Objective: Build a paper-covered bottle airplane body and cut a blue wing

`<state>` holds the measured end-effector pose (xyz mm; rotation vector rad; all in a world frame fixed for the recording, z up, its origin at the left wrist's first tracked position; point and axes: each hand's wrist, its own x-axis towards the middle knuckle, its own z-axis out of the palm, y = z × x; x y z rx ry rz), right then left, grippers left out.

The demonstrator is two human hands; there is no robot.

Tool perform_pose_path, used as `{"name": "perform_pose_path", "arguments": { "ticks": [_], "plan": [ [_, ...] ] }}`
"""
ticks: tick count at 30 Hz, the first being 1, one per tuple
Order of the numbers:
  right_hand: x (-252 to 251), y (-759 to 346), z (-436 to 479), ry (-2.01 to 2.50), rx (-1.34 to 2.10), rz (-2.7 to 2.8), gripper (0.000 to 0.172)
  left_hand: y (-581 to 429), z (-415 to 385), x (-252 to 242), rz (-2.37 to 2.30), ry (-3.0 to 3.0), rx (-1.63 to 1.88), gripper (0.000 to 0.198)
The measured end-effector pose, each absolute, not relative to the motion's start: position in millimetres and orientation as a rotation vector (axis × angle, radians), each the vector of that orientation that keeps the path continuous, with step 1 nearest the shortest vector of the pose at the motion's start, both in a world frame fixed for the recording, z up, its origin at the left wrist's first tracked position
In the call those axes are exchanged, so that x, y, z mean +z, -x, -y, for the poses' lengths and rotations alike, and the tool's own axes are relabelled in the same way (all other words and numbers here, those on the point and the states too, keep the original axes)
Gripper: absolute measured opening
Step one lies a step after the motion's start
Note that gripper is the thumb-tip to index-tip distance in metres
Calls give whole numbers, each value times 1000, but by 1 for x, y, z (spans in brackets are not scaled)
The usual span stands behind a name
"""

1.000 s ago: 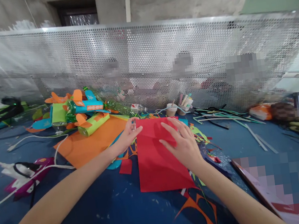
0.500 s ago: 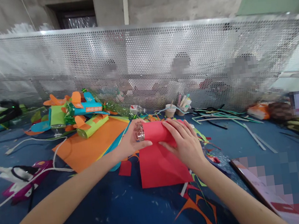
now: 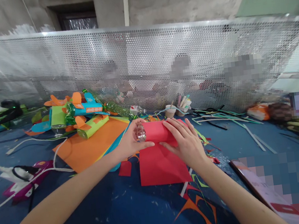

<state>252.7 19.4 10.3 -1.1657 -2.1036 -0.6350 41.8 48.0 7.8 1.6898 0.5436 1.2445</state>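
Bare hands [image 3: 189, 146] with slender fingers [image 3: 172, 130], both forearms [image 3: 77, 193] uncovered

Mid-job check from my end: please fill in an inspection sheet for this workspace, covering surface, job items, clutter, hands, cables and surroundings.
Surface: blue tabletop, flecked with small pale bits.
Job items: red sheet, its far part curved over a clear container; the near part lies flat.
Clutter: orange scraps near the red sheet; orange sheet to the left; loose strips to the right.
Hands: left hand around the container's bare end; right hand over the curved paper.
Cables: white cables by a purple power strip, apart from both hands.
Surroundings: perforated metal screen behind; shapes in it unclear.
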Motion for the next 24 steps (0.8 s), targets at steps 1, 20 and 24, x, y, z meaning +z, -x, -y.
{"name": "perform_pose_path", "arguments": {
  "ticks": [1, 20, 24],
  "plan": [
    [10, -253, -20, 1164, -645, 2101, 57, -41, -49, 8, -548, -1695, 1246, 65],
    [8, -253, -20, 1164, -671, 2109, 58, -39, -55, 3, -526, -1714, 1307, 65],
    [9, -253, -20, 1110, -627, 2155, 60, -38, -49, 8, -604, -1753, 1275, 61]
  ]
}}
